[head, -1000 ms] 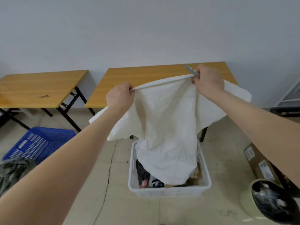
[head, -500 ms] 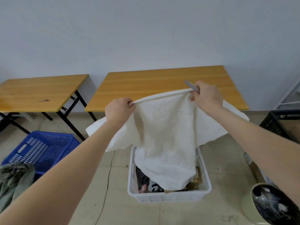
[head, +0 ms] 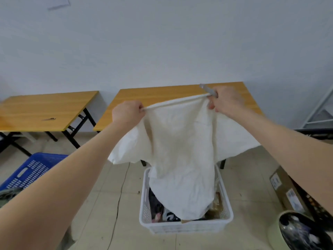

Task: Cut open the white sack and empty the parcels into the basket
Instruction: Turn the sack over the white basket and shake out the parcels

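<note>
**Q:** What is the left hand doing?
**A:** The left hand (head: 127, 113) is gripping one end of the top hem of the sack (head: 180, 150), with its fingers curled round the cloth.

**Q:** And the right hand?
**A:** The right hand (head: 228, 101) is pinching the other end of the same hem. It is also holding a grey cutter (head: 206, 88), which is sticking out past the knuckles. The hem is stretching taut between the two hands.

**Q:** Where is the sack hanging?
**A:** It is hanging in the air in front of the worktop (head: 162, 95). Its two side flaps are drooping outward, and its lower end is dipping into the white basket (head: 185, 227).

**Q:** Where is the basket standing?
**A:** It is standing on the floor (head: 108, 186), just before the worktop's near edge. Parcels (head: 156, 206) are lying inside it, dark ones at the left and a brown one at the right, with the sack partly covering them.

**Q:** What else is sitting on the floor?
**A:** A blue crate (head: 30, 170) is sitting at the left, near a second worktop (head: 45, 107). A labelled box (head: 284, 188) and a round bin (head: 304, 231) are sitting at the right.
</note>
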A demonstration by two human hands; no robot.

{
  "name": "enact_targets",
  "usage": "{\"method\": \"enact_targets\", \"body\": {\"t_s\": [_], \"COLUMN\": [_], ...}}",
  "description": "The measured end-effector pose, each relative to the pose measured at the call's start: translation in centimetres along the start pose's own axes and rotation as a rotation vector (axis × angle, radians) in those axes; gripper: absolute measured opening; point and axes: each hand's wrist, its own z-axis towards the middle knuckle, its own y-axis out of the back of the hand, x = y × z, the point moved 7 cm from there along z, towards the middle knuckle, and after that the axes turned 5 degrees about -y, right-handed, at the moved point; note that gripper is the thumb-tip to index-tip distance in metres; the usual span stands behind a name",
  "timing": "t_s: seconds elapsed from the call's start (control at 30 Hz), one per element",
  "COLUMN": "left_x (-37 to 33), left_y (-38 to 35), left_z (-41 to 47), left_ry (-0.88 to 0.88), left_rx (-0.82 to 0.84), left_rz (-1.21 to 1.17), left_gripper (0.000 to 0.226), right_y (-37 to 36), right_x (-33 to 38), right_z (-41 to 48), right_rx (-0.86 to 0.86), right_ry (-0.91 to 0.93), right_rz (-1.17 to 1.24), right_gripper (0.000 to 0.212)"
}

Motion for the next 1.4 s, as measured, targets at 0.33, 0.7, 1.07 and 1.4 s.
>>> {"method": "enact_targets", "body": {"t_s": [0.33,0.7,1.07,1.4], "left_x": [-0.2,1.2,1.5,1.8], "left_y": [-1.8,-7.2,-9.7,-6.7], "left_z": [-1.7,-5.2,-6.5,-4.1], "left_ry": [0.004,0.035,0.054,0.033], "left_rx": [-0.012,0.170,0.263,0.060], "left_rz": [-0.022,-0.062,-0.061,-0.082], "left_gripper": [0.021,0.019,0.018,0.017], "right_y": [-0.6,-6.4,-9.3,-6.4], "right_x": [-0.2,-3.5,-5.4,-3.9], "right_z": [-0.9,-3.2,-4.3,-2.4], "right_rx": [-0.043,0.159,0.170,0.027], "right_ry": [0.020,-0.049,-0.113,-0.077], "right_rz": [-0.048,-0.165,-0.101,-0.026], "right_gripper": [0.015,0.020,0.014,0.018]}}
